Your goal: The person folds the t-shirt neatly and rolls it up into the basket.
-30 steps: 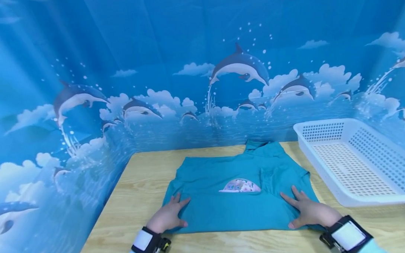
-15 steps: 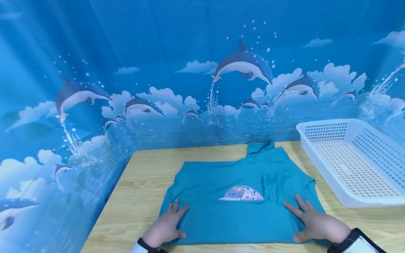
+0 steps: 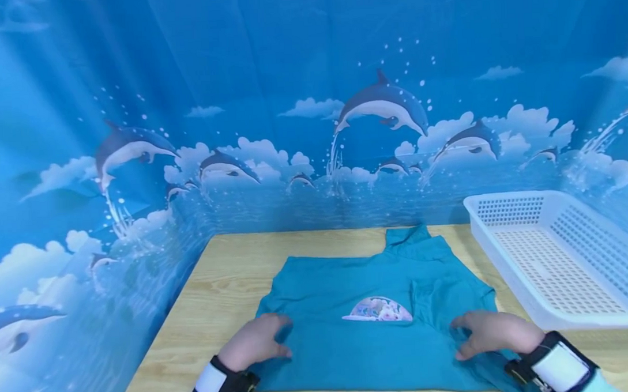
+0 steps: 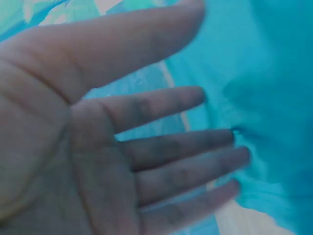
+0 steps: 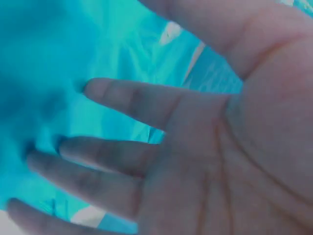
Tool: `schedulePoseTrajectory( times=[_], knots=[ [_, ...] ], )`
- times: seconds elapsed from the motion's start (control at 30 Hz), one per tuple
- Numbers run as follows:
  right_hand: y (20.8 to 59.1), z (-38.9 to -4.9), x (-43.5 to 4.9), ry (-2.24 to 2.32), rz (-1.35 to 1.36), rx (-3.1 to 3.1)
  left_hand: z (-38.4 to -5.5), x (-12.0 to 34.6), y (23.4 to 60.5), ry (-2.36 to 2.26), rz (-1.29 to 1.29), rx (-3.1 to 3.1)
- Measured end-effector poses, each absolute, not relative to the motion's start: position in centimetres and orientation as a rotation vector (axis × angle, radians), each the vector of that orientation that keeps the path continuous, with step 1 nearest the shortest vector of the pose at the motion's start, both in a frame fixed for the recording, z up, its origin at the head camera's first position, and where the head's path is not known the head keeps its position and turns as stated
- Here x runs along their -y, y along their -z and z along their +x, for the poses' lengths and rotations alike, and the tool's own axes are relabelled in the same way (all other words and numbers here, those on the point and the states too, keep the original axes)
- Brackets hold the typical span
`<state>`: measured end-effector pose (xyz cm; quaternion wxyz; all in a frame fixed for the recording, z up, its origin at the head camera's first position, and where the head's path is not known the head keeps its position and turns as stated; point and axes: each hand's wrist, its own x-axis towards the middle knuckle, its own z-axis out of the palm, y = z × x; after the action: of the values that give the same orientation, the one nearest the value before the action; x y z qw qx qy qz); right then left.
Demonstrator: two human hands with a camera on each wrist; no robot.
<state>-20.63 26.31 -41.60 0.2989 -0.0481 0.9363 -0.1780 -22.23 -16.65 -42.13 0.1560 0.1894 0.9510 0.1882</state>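
Observation:
A teal shirt point(image 3: 371, 355) lies spread and folded on the wooden table, with a half-round floral print point(image 3: 378, 310) showing near its middle. My left hand point(image 3: 257, 341) is over the shirt's left side, its fingertips at the cloth. In the left wrist view the fingers point(image 4: 181, 149) are extended and slightly parted, with the thumb held away. Over the right side is my right hand point(image 3: 497, 331); its fingers point(image 5: 98, 152) stretch loosely toward the fabric in the right wrist view. Neither hand has cloth pinched that I can see.
A white plastic basket point(image 3: 550, 268) with perforated walls stands right of the shirt. Behind the table point(image 3: 194, 321) and along its left hangs a blue curtain point(image 3: 288, 58) printed with dolphins. A narrow piece of the shirt point(image 3: 406, 238) sticks out toward the back edge.
The shirt has slid toward me under both hands. My fingers were spread flat on it; now they are drawn closer together and bent more. The head view has shifted slightly.

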Motion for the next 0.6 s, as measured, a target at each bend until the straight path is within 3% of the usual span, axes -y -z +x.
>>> schedulePoseTrajectory(
  times=[0.3,0.6],
  knots=[
    [39.5,-26.9,-26.1,0.44,-0.202,-2.747,-29.7,14.7,40.6,-0.719,0.652,-2.878],
    [43.7,-33.9,-26.0,0.398,-0.17,-2.973,-35.3,11.7,44.3,-0.583,0.579,-2.909]
  ],
)
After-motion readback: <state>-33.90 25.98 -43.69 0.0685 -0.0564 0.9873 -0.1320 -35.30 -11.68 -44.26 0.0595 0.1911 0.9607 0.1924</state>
